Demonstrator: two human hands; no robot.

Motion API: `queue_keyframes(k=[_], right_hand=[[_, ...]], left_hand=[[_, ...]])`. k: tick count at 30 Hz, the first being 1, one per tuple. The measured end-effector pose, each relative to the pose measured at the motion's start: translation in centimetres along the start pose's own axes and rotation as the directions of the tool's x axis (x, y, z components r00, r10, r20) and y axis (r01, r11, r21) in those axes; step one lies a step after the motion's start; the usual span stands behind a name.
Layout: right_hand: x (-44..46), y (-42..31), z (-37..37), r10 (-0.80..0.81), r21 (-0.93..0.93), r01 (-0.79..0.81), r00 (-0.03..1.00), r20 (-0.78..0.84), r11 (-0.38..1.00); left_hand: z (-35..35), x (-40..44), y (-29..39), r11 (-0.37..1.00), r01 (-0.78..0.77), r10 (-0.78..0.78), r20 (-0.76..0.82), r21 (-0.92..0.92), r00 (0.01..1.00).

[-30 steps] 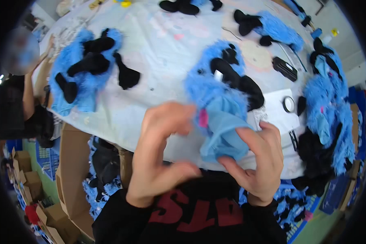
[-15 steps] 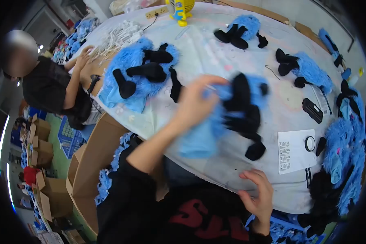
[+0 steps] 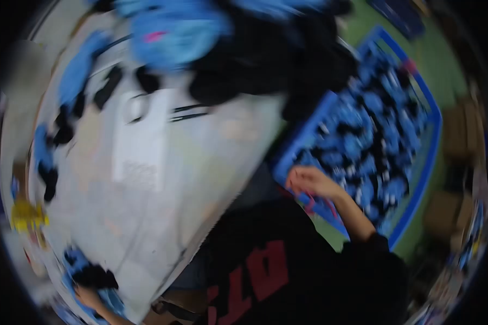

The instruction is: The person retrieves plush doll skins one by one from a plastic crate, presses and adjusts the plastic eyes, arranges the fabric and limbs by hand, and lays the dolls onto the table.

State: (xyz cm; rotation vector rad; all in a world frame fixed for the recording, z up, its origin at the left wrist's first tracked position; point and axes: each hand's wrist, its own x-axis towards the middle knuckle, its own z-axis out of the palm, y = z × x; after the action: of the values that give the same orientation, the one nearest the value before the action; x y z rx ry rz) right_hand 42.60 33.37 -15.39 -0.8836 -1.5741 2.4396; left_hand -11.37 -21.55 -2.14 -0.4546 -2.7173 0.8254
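At the lower left, my left hand (image 3: pixel 88 299) is closed on a blue furry plush piece (image 3: pixel 75 261) with black parts, against the table; blur hides some of the fingers. My right hand (image 3: pixel 312 181) hovers by the near rim of a blue plastic basket (image 3: pixel 435 116), its fingers loosely bent and apart from the plush, with nothing visible in them. Many blue and black plush pieces (image 3: pixel 358 122) fill that basket. A pink-red strip (image 3: pixel 312 205) shows just below my right hand.
Blue plush (image 3: pixel 173 43) and black pieces (image 3: pixel 255 59) are heaped at the table's far end. A white printed sheet (image 3: pixel 141 141) with a dark ring lies on the patterned cloth (image 3: pixel 200 162). A yellow fan (image 3: pixel 30 215) stands at the left. Cardboard boxes (image 3: pixel 447 216) stand on the right.
My view has swung right, bringing the basket into sight. My right hand has moved from the table edge to the basket rim. My left hand with the plush is now far to the left.
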Motion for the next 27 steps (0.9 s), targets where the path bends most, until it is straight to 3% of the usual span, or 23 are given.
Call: queue_keyframes(k=[1, 2, 3, 4, 5, 6, 8, 9, 11, 12, 14, 16, 20, 24, 27], right_hand=[[-0.1, 5.1, -3.1, 0.112, -0.022, -0.117, 0.981, -0.156, 0.993], [-0.4, 10.1, -5.3, 0.088, 0.031, -0.082, 0.927, -0.366, 0.996], [-0.3, 15.2, -7.4, 0.072, 0.067, -0.042, 0.835, -0.545, 0.997], [-0.5, 19.7, -9.5, 0.171, 0.085, -0.153, 0.741, -0.649, 0.985], [-1.2, 23.2, -10.9, 0.201, 0.122, -0.162, 0.718, -0.666, 0.979], [-1.7, 26.5, -12.0, 0.267, 0.035, -0.350, 0.643, -0.718, 0.936], [-1.6, 31.4, -13.6, 0.328, -0.118, -0.675, 0.495, -0.805, 0.728], [-1.5, 33.2, -14.0, 0.329, -0.180, -0.800, 0.425, -0.844, 0.573], [-2.3, 32.2, -13.4, 0.310, -0.153, -0.893, 0.301, -0.902, 0.422], [-2.8, 31.4, -13.4, 0.304, -0.136, -0.920, 0.257, -0.917, 0.369], [-4.3, 30.8, -14.7, 0.582, 0.016, -0.946, 0.185, -0.792, 0.323], [-6.1, 34.7, -14.6, 0.592, 0.025, -0.959, 0.154, -0.791, 0.282], [-6.3, 37.2, -14.2, 0.605, 0.012, -0.960, 0.168, -0.778, 0.281], [-5.3, 37.6, -14.8, 0.710, -0.001, -0.894, 0.356, -0.608, 0.448], [-5.5, 39.6, -14.1, 0.592, 0.100, -0.831, 0.300, -0.748, 0.547]], left_hand=[[-0.4, 0.6, -1.1, 0.988, -0.058, 0.062, -0.030, 0.141, 0.998], [-1.1, 1.2, -2.1, 0.932, -0.125, 0.163, -0.084, 0.340, 0.983], [-1.9, 2.0, -2.9, 0.838, -0.149, 0.284, -0.185, 0.525, 0.941], [-2.2, 3.4, -2.9, 0.802, -0.129, 0.383, -0.337, 0.584, 0.860], [-1.2, 6.7, -1.7, 0.958, -0.219, 0.286, -0.636, 0.184, 0.717], [0.0, 10.0, -0.8, 0.854, -0.504, 0.155, -0.859, -0.132, 0.488], [-11.5, 4.9, 10.6, 0.931, -0.347, 0.216, -0.594, -0.114, 0.775], [-18.3, 1.9, 17.3, 0.957, -0.284, 0.234, -0.427, -0.058, 0.874], [-20.0, 0.6, 24.0, 0.767, -0.622, 0.423, -0.606, -0.157, 0.674], [-22.0, -1.0, 27.7, 0.779, -0.604, 0.438, -0.544, -0.169, 0.716], [-24.5, -3.8, 33.5, 0.718, -0.645, 0.465, -0.510, -0.262, 0.724], [-25.5, -5.2, 36.5, 0.695, -0.654, 0.470, -0.500, -0.299, 0.728], [-25.7, -6.5, 39.3, 0.620, -0.655, 0.470, -0.464, -0.432, 0.751], [-25.2, -6.1, 38.4, 0.603, -0.638, 0.454, -0.451, -0.479, 0.768], [-25.1, -6.2, 37.0, 0.612, -0.649, 0.450, -0.475, -0.453, 0.756]])
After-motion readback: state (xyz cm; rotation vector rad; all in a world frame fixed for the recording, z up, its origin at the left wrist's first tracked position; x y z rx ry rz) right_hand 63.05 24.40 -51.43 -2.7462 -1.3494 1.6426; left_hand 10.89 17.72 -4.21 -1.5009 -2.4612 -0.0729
